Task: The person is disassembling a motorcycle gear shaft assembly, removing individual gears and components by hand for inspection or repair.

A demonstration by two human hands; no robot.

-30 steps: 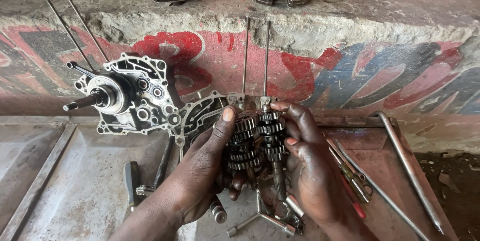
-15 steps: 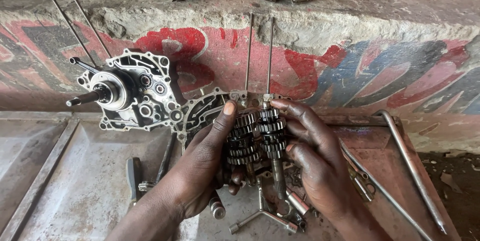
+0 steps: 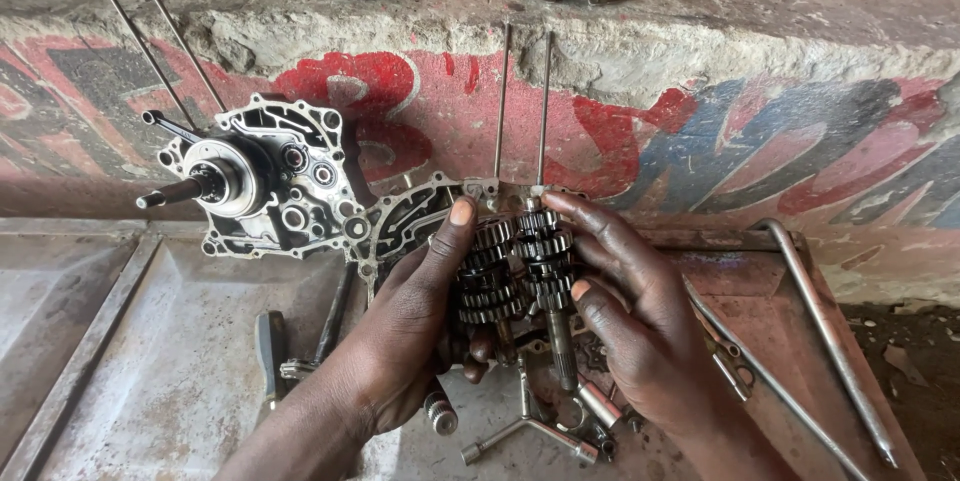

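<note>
Shifted a little right and nearer since a second ago: both gear stacks, now pressed closer together. Left hand curled around the left gear cluster, thumb up along its left side, fingers wrapped behind. Right hand closed on the right gear cluster, fingers laid flat across the teeth, shaft pointing down toward the near edge. Both clusters held side by side, meshed, above the rusty metal counter, just right of the open crankcase half.

Likely trouble: greasy teeth slipping under the flat right-hand grip, loose gears sliding off a shaft and dropping among the Y-shaped socket wrench and small parts below. Also possible: skin pinched between meshing teeth if either stack turns, or the stacks drifting out of mesh through uneven tilt.
</note>
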